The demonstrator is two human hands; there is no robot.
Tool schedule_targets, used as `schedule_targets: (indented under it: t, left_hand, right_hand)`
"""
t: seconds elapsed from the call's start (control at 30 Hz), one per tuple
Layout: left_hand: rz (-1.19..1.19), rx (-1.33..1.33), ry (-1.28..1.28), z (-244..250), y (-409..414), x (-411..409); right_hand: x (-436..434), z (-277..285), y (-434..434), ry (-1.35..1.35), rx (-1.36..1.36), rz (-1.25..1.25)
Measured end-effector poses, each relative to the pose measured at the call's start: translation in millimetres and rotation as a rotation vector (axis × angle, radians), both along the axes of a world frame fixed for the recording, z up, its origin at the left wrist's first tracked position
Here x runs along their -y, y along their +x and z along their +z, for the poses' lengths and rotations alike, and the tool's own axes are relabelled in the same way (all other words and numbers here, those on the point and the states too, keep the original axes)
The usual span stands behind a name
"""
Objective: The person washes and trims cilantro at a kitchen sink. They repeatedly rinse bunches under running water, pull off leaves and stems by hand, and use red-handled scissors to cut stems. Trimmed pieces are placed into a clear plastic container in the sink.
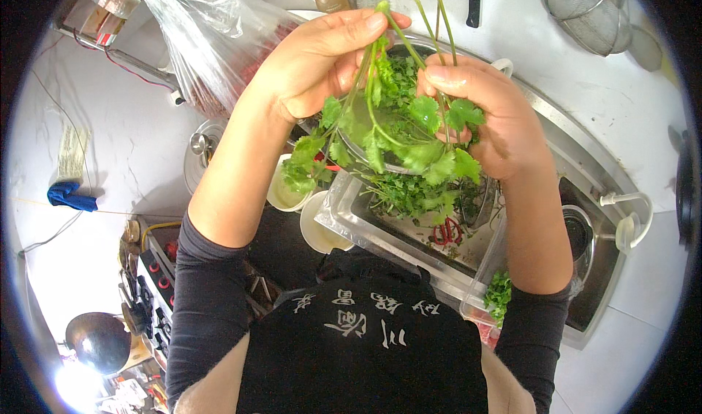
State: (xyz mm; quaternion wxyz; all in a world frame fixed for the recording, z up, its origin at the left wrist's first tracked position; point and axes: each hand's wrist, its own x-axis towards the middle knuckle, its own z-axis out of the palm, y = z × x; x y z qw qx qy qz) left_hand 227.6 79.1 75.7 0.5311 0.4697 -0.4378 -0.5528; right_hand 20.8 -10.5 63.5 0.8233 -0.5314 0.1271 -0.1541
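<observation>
My left hand (329, 52) pinches the stem base of a coriander sprig (375, 115), whose leaves hang down past my wrist. In my right hand (485, 104) are several long coriander stems (443, 36); leaves dangle below the fingers. Some stems cross between both hands. Beneath them, a round metal vessel (403, 170) holds loose coriander leaves and is partly hidden by the sprigs. More coriander (406, 195) lies in the sink basin (378, 216) in front of me, beside a tangle of red ties (447, 232).
At left hangs a clear plastic bag (186, 36) with reddish contents. Two pale bowls (323, 227) stand left of the sink. A clear tub with coriander (498, 290) is by my right forearm. Mesh strainers (587, 14), a knife (473, 11) and a white faucet (639, 200) lie around.
</observation>
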Motion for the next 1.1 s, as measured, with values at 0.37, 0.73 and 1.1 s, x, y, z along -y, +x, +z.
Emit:
schedule_targets:
  t: [0.37, 0.73, 1.1]
  left_hand:
    - [-0.015, -0.125, -0.110, 1, -5, -6]
    - [0.050, 0.053, -0.035, -12, -10, -9]
    - [-0.114, -0.536, -0.218, -26, -4, -3]
  right_hand:
    - [4, -6, 0, -0.156, -0.009, 0.106]
    - [39, -13, -20, -0.778, -0.184, -0.362]
    - [40, -31, -14, -0.198, -0.053, -0.513]
